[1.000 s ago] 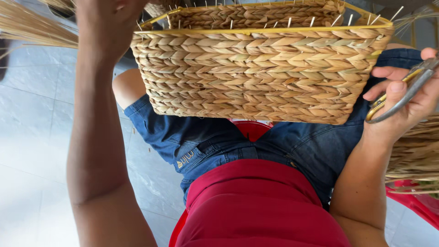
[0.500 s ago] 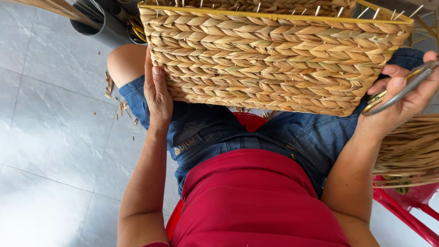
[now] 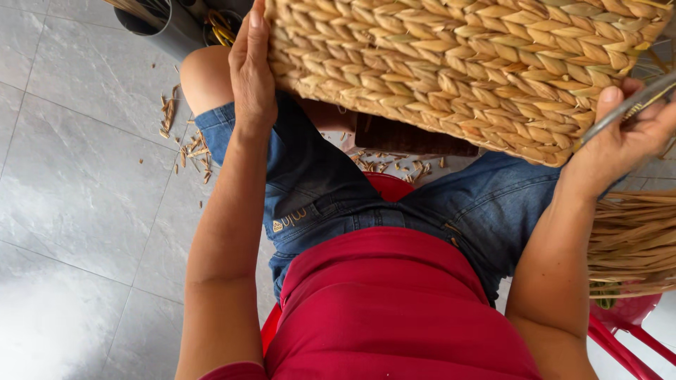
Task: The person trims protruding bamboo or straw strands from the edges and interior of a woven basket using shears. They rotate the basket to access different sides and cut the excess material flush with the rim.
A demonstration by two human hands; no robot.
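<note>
Grey floor tiles (image 3: 84, 141) are littered with straw trimmings (image 3: 184, 144). A braided straw basket (image 3: 458, 67) rests across the seated person's lap, steadied by the left hand (image 3: 252, 74) pressed flat against its side, while the right hand (image 3: 620, 141) grips metal scissors (image 3: 630, 105) at its other end, beside a bundle of reeds (image 3: 634, 243).

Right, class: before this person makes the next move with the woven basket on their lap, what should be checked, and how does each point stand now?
1. Left hand flat against the woven basket side: ok.
2. Right hand at the basket's lower corner: ok.
3. Metal tool gripped in the right hand: ok; what kind of tool, cannot tell.
4. Basket resting fully on the lap: cannot tell, its underside is hidden.
5. Floor free of trimmings: not ok, scraps lie scattered.
6. Straw bundle close by the right arm: ok.
</note>
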